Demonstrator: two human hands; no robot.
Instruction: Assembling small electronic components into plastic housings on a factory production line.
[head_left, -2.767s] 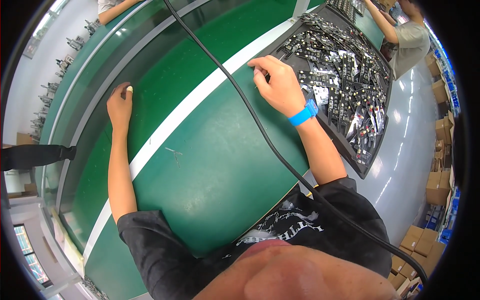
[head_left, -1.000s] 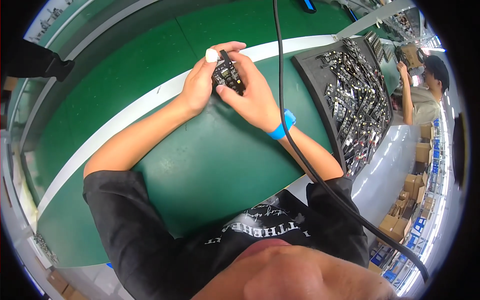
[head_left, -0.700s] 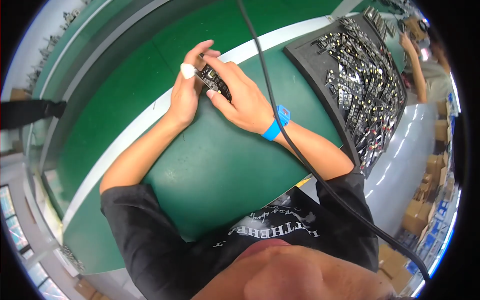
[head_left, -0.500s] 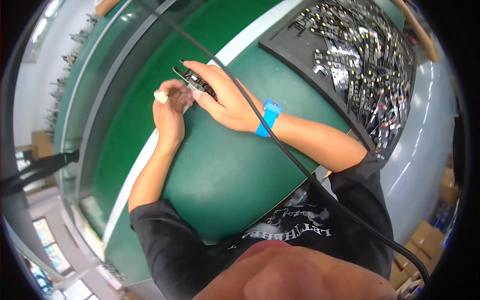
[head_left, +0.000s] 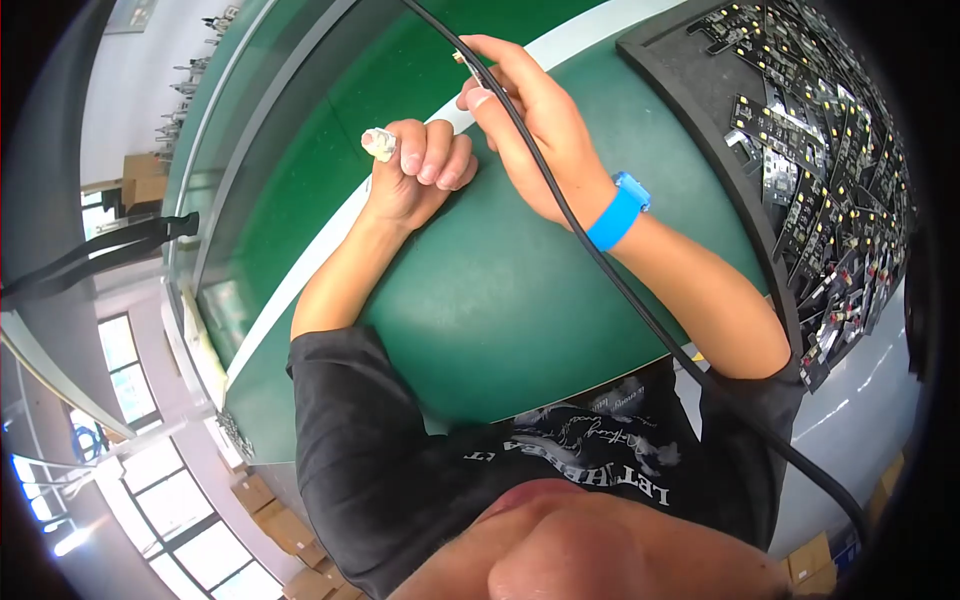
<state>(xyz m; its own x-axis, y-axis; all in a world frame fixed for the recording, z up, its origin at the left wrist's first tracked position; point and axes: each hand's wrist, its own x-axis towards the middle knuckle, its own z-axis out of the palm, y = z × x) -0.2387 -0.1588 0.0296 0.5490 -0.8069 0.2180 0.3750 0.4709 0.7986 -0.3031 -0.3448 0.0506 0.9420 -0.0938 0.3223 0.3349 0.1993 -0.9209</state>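
My right hand (head_left: 545, 125), with a blue watch (head_left: 620, 212) on its wrist, is raised over the far edge of the green table mat (head_left: 480, 300). Its thumb and fingers grip a small circuit board (head_left: 460, 57); only a thin end shows, as the fingers and a black cable hide the rest. To the left, apart from it, my left hand (head_left: 415, 170) is closed with its fingers curled inward. A cream-white wrapping (head_left: 379, 144) covers the tip of its thumb. Whatever the curled fingers may hold is hidden.
At the right stands a black tray (head_left: 690, 110) heaped with dark circuit boards (head_left: 800, 150). The black cable (head_left: 640, 300) crosses the view diagonally, in front of my right hand. Beyond the mat's pale edge strip (head_left: 300, 285) runs a green belt-like surface (head_left: 270, 200).
Both hands have come apart and appear farther right in view; the right one rose with the circuit board turned nearly out of sight. The left fingers have curled shut. The whole view has shifted.
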